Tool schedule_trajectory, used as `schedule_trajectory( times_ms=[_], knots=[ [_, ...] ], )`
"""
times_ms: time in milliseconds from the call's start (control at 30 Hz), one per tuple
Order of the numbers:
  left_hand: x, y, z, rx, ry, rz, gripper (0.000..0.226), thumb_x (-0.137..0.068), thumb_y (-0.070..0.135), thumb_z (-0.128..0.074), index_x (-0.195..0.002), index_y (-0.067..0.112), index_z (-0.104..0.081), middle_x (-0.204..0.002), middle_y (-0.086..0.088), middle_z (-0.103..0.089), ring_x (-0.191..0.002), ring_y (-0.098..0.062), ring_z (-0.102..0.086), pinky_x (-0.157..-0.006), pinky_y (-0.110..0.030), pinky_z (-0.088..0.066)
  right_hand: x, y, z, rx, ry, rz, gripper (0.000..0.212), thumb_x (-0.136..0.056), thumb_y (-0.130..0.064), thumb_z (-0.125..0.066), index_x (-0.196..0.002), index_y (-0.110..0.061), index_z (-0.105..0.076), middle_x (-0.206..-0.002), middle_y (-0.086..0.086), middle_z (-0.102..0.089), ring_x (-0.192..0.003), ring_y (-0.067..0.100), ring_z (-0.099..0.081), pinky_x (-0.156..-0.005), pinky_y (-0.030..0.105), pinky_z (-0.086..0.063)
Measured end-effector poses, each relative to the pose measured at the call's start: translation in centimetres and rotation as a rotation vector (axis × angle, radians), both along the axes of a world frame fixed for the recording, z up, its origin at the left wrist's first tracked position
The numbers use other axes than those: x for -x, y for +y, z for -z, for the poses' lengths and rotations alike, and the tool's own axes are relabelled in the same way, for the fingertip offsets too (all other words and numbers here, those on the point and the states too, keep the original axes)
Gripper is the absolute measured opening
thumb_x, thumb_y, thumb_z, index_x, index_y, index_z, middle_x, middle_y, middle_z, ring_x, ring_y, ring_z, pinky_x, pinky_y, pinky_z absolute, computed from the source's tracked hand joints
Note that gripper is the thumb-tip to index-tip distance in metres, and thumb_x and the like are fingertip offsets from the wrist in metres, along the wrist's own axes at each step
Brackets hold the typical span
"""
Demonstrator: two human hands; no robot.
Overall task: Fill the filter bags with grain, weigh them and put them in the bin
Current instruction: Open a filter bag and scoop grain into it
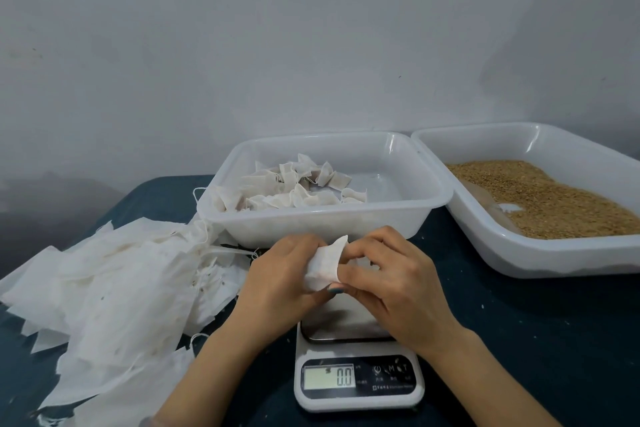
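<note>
The left hand (pixel 277 279) and right hand (pixel 391 282) both pinch one white filter bag (pixel 325 265) between curled fingers, directly above the scale (pixel 358 381) platform. Display reads 0.0. The bin (pixel 398 215) of filled bags sits just behind; the grain tray (pixel 540 253) lies right.

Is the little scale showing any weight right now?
No, the scale reads 0.0, while the left hand and right hand hold the filter bag over it.
</note>
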State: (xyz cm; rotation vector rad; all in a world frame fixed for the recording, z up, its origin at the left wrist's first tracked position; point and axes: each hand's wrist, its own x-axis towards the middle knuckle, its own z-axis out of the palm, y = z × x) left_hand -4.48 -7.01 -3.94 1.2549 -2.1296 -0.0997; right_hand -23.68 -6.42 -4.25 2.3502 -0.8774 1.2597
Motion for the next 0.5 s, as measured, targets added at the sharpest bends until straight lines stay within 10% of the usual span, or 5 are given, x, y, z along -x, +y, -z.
schedule_trajectory(
  times_ms=[167, 500],
  knots=[
    [0.27, 0.40, -0.35, 0.061, -0.034, -0.046, 0.064, -0.073, 0.068, -0.050, -0.100, 0.012, -0.059, -0.094, 0.004, -0.060, -0.088, -0.018, -0.056, -0.065, -0.038, -0.049, 0.13, 0.13, 0.05, -0.034, 0.006, 0.021, 0.020, -0.096, -0.036, -0.063, -0.087, -0.020, -0.071, -0.106, 0.000, -0.068, -0.091, 0.024, -0.057, -0.066, 0.032, -0.047],
    [0.47, 0.66, -0.75, 0.100, -0.009, -0.062, 0.058, -0.071, 0.062, -0.059, -0.113, 0.021, -0.055, -0.098, 0.018, -0.058, -0.091, -0.004, -0.051, -0.067, -0.020, -0.042, 0.03, 0.04, 0.21, -0.080, 0.021, 0.039, 0.017, -0.097, -0.036, -0.062, -0.090, -0.022, -0.070, -0.108, -0.001, -0.068, -0.098, 0.024, -0.057, -0.069, 0.033, -0.049]
  ],
)
